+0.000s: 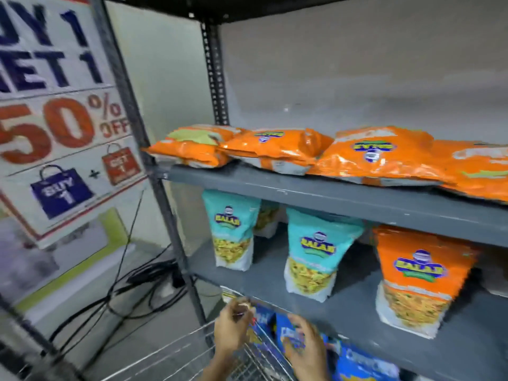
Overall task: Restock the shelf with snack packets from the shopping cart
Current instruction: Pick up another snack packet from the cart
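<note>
Left hand (229,329) pinching small packet (242,305), right hand (306,346) spread on blue packet (291,335), above wire cart (181,356)

A shop, plainly. A grey metal shelving rack (330,192) carries rows of orange snack packets (382,158) and teal snack pouches (316,251), all one brand. Left of the rack hangs a white sale poster (60,119) reading "50% OFF". Below the rack's front stands a wire shopping cart (192,350).
</note>
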`<action>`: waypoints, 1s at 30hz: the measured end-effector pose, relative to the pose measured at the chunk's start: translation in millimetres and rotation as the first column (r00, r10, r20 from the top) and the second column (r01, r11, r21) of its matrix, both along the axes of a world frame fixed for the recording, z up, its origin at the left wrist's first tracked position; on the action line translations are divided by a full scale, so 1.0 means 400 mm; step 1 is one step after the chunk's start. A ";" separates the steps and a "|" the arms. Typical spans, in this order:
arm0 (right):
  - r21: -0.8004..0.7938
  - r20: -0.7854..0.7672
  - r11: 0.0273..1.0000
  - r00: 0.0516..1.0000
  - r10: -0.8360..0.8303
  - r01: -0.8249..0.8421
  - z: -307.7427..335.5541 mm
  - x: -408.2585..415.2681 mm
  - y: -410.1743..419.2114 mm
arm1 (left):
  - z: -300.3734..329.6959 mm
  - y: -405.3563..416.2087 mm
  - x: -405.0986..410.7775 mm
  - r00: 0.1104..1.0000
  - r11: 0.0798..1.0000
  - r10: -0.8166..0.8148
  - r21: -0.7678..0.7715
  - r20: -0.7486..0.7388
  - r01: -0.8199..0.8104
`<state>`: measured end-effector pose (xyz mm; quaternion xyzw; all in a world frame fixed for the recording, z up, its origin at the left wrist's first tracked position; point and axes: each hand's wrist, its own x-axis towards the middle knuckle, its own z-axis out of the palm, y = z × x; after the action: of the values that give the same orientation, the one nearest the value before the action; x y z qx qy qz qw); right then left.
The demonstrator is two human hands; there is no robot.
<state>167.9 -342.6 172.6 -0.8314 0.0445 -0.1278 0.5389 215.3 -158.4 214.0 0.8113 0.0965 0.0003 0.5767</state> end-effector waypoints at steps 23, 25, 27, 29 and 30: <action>0.201 -0.237 0.966 0.948 0.212 -0.165 -0.028 0.629 0.201 | -0.052 0.185 0.464 0.998 0.997 0.046 -0.062 0.032 -0.044; 0.206 -0.247 0.965 0.945 0.214 -0.165 -0.025 0.632 0.199 | -0.057 0.181 0.463 0.998 0.996 0.044 -0.075 0.055 -0.040; 0.215 -0.243 0.965 0.948 0.204 -0.152 -0.014 0.619 0.199 | -0.061 0.183 0.458 0.998 0.997 0.023 -0.073 0.058 -0.018; 0.250 -0.233 0.961 0.956 0.177 -0.117 -0.001 0.585 0.199 | -0.065 0.183 0.445 0.998 0.997 0.016 -0.070 0.057 -0.012; 0.258 -0.234 0.961 0.959 0.159 -0.096 0.003 0.561 0.196 | -0.063 0.182 0.434 0.998 0.998 0.009 -0.067 0.063 -0.005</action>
<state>392.3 -264.2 174.0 -0.7693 0.0742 0.0207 0.6343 388.9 -85.6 188.9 0.7908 0.0810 0.0249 0.6062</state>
